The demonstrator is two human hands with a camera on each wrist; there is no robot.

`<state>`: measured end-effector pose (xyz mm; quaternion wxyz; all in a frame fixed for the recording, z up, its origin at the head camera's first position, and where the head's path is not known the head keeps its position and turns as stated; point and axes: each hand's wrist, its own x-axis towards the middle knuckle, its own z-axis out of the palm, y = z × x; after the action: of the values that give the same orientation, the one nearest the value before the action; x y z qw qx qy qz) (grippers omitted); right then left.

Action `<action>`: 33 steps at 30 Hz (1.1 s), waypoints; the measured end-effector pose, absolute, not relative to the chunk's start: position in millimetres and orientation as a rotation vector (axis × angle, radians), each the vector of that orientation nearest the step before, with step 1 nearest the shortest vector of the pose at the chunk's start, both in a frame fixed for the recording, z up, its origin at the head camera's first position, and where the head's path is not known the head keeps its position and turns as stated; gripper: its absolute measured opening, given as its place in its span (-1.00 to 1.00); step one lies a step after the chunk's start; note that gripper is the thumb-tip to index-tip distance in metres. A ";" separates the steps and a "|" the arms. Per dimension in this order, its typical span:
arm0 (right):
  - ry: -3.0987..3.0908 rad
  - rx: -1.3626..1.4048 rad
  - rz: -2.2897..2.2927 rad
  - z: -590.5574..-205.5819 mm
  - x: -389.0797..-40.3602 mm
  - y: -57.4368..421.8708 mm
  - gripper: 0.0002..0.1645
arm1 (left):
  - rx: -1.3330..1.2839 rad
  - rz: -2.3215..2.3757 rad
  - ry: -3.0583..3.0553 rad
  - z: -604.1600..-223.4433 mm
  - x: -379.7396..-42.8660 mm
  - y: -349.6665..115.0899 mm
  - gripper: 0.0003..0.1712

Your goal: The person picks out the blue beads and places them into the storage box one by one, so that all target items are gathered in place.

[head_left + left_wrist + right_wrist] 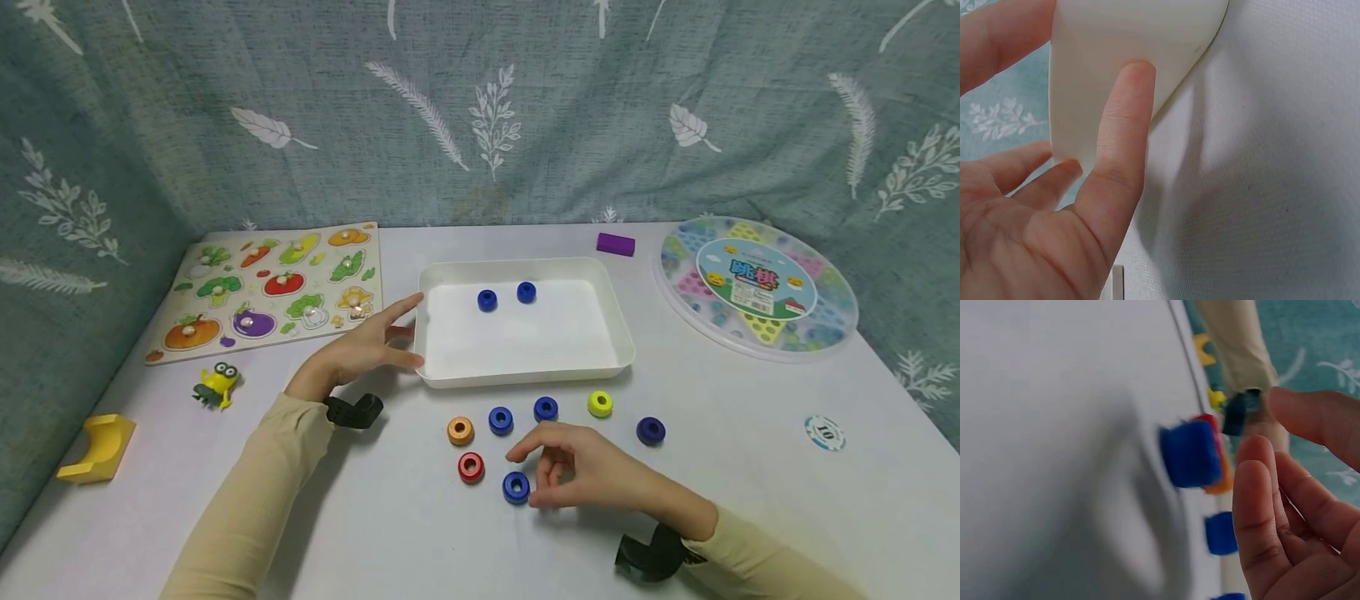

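Observation:
My left hand [365,348] rests against the left wall of a white tray [525,381], thumb and fingers extended along it; the left wrist view shows the thumb on the tray wall [1085,81]. Inside the tray lie two blue rings [487,300]. My right hand [592,468] hovers low over the table, fingers loosely bent with nothing between them. Its thumb tip is right beside a blue ring [516,487], also seen in the right wrist view. Close by lie a red ring [471,467], an orange ring [460,431], two more blue rings [501,421] and a yellow ring [600,404].
A dark blue ring [650,431] and a poker chip [825,433] lie to the right. Behind are a purple block [616,244] and a round game box [757,279]. At left sit a vegetable puzzle board [315,267], a frog figure [217,385] and a yellow block [101,450].

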<state>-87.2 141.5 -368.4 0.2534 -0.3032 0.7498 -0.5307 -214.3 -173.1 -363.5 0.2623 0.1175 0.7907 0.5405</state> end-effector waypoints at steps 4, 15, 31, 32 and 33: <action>2.016 -0.822 -1.436 -377.6 -82.2 137.8 -0.54 | 0.322 1.458 2.149 -362.9 -214.4 -173.6 0.16; 2.061 -0.782 -1.386 -387.2 -80.5 132.4 -0.59 | 0.352 1.473 2.147 -364.9 -214.9 -174.6 0.15; 2.103 -0.757 -1.338 -364.4 -96.2 134.1 -0.63 | 0.352 1.477 2.150 -366.5 -214.9 -175.1 0.15; 2.115 -0.759 -1.345 -357.3 -100.8 135.4 -0.63 | 0.354 1.478 2.148 -366.4 -214.9 -175.0 0.15; 2.132 -0.766 -1.356 -349.8 -106.3 137.2 -0.62 | 0.355 1.478 2.145 -366.3 -215.0 -175.0 0.15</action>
<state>-106.3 137.2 -349.8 0.2480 -0.2809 0.7822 -0.4977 -215.0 -175.0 -366.3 0.2536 0.1307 0.7893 0.5438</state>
